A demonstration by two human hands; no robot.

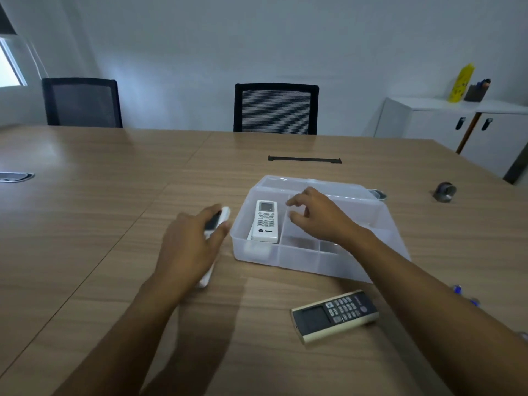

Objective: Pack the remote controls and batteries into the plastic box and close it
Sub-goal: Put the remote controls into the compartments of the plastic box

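Observation:
A clear plastic box (300, 262) stands open on the wooden table, its lid (337, 187) tipped back behind it. A white remote (265, 221) lies in the box's left compartment. My left hand (191, 238) is shut on a second white remote (221, 217) just left of the box, low over the table. My right hand (317, 214) hovers over the box's middle compartments, fingers spread and holding nothing. A dark-faced cream remote (335, 314) lies on the table in front of the box. Small blue batteries (458, 290) peek out beside my right forearm.
A roll of tape (444, 191) sits at the right of the table (114, 210). A black cable slot (304, 159) lies behind the box. Two black chairs (275, 108) stand at the far edge. A white cabinet (457, 124) is at the right.

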